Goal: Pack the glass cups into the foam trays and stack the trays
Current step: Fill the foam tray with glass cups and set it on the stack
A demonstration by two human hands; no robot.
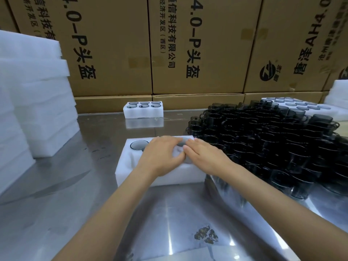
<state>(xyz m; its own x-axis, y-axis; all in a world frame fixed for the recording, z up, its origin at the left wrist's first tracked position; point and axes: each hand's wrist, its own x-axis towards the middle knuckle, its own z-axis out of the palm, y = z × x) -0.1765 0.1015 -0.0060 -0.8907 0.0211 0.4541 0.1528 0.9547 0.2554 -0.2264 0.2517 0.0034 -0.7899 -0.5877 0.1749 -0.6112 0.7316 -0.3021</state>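
The near foam tray (130,164) lies on the steel table (75,213) straight in front of you, and one dark glass cup (139,144) sits sunk in its far-left pocket. Both your forearms reach forward and meet over the tray's middle. Your left hand (161,154) lies palm down with fingers stretched flat toward the far edge, and your right hand (205,155) comes in from the right, fingers also flat, its tips meeting the left hand's over a second cup rim (183,141) (mostly hidden and blurred, so you cannot tell whether either hand pinches it or only presses on it). Just beside your right wrist spreads the heap of loose glass cups (263,140). Farther back stands a filled six-cup tray (143,110), another filled tray (305,107) lies behind the heap, and a stack of empty foam (37,102) rises at your left, against cardboard boxes (197,44).
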